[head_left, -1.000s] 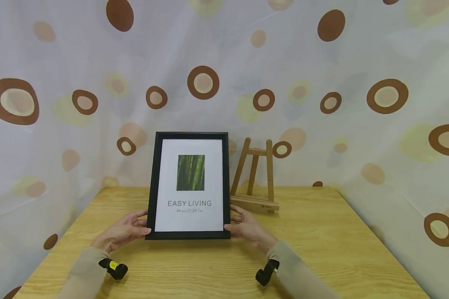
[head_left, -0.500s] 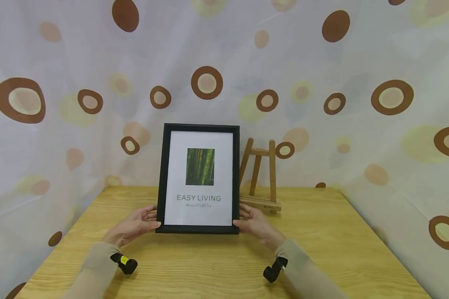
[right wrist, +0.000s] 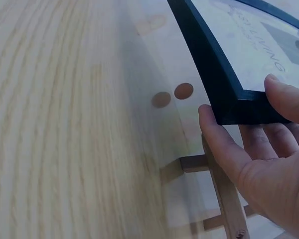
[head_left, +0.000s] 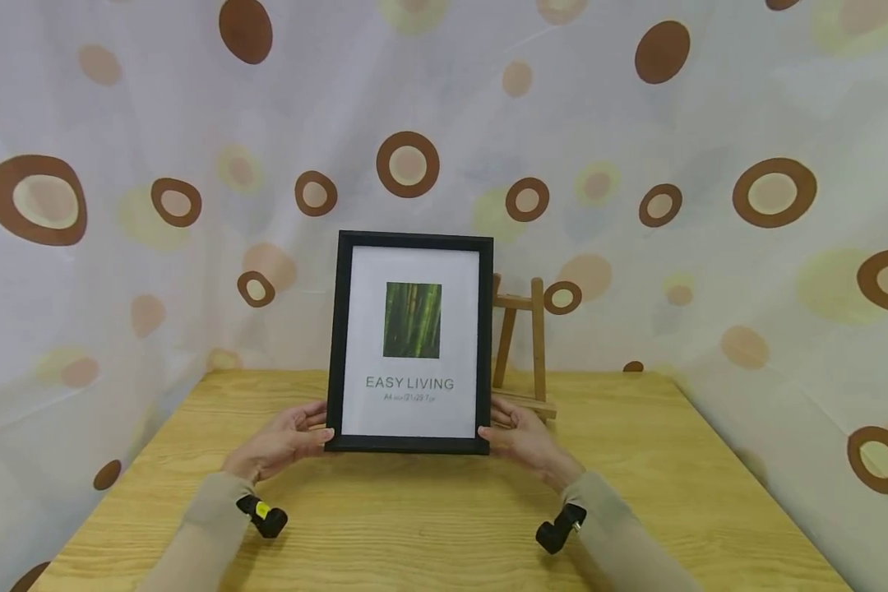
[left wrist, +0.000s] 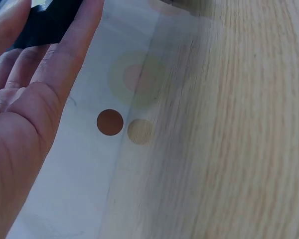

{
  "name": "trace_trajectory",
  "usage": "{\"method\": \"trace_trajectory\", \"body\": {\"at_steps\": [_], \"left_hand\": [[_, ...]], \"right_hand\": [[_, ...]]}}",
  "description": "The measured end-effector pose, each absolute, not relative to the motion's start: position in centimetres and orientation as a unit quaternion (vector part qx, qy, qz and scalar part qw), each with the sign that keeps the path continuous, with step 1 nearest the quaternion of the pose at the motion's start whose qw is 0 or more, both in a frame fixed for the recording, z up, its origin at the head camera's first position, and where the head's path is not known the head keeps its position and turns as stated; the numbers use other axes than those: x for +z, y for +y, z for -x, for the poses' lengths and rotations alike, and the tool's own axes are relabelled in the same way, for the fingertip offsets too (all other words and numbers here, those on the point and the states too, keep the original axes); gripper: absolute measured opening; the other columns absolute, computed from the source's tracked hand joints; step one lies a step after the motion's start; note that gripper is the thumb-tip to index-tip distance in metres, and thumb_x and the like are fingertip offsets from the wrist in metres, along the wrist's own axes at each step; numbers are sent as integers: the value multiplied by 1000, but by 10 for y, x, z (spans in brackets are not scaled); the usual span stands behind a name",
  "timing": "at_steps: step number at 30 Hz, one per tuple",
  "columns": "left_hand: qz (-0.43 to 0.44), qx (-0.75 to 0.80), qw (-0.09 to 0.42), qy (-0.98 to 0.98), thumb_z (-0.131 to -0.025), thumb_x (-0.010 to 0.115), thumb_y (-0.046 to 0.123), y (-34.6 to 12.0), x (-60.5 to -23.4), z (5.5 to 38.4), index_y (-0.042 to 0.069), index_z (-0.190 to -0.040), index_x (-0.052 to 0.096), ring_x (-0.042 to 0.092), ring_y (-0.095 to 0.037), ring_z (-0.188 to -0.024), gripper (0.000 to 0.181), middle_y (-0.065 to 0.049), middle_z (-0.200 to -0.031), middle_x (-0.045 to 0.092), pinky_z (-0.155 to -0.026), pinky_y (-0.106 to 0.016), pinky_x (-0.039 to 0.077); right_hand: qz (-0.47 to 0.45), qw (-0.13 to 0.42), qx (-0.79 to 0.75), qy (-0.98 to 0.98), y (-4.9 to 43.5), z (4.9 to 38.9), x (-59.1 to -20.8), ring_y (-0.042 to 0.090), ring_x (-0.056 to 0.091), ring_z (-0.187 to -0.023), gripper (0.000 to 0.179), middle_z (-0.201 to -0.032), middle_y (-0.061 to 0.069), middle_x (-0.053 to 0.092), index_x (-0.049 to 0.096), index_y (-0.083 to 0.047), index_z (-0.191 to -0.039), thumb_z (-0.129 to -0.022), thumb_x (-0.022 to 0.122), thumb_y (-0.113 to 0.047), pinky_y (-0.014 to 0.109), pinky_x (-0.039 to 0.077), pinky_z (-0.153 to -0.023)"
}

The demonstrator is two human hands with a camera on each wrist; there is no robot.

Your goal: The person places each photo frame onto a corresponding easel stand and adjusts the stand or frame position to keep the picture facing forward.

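A black picture frame (head_left: pixel 413 345) with a white insert, a green bamboo picture and the words "EASY LIVING" is held nearly upright above the table. My left hand (head_left: pixel 284 440) grips its lower left corner, thumb on the front and fingers behind. At the lower right corner my right hand (head_left: pixel 529 444) grips it the same way; the right wrist view shows the thumb over the black border (right wrist: pixel 214 64). Behind the frame's right side stands a small wooden easel (head_left: pixel 538 345), its left leg mostly hidden. In the left wrist view, only a dark corner of the frame (left wrist: pixel 52 22) shows beside the palm.
The light wooden table (head_left: pixel 414 526) reaches back to a wall sheet (head_left: pixel 599 107) printed with brown and yellow circles. Similar sheeting borders it on the left and right. A black camera (head_left: pixel 266 516) is strapped at the left wrist and another (head_left: pixel 561 528) at the right.
Both hands have raised the picture frame and carried it to the right. It now covers the easel's left part, which showed whole a second ago.
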State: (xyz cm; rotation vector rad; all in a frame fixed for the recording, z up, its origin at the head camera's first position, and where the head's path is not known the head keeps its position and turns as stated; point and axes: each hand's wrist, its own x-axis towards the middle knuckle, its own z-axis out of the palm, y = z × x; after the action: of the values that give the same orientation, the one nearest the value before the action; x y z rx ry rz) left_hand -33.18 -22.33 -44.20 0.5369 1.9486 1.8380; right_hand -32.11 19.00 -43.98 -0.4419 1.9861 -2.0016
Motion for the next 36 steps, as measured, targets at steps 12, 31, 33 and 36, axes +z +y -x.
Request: {"method": "trace_trajectory", "body": {"at_steps": [12,31,33,36], "left_hand": [[-210,655,189,700,-95,64,13,-202,-425,343,-2,-156,8,21,-43,-146,84,-25,-162,11,-110,-45,42],[-187,671,114,708,-93,65,6,-153,-415,357,-2,-150,34,57,-24,-120,65,-25,-149,40,-98,-39,53],[-192,673,112,705,-94,64,4,-148,-416,358,-4,-150,32,57,-23,-119,65,-27,-149,40,-97,-39,53],[-197,676,115,701,-95,63,5,-141,-417,361,-4,-151,30,55,-24,-122,66,-26,-150,39,-98,-38,53]], "right_hand": [[139,108,-682,710,205,322,-421,23,61,-117,72,-154,27,33,20,-5,-156,-96,60,-4,54,51,-97],[111,53,-664,738,240,323,-417,29,47,-131,77,-156,25,30,15,-9,-158,-97,61,-9,40,54,-95],[113,49,-663,738,244,323,-417,25,50,-128,76,-156,24,32,16,-11,-158,-97,61,-9,38,54,-93],[119,44,-663,738,250,322,-414,18,56,-121,76,-154,26,33,15,-11,-158,-97,61,-10,34,55,-91]]}}
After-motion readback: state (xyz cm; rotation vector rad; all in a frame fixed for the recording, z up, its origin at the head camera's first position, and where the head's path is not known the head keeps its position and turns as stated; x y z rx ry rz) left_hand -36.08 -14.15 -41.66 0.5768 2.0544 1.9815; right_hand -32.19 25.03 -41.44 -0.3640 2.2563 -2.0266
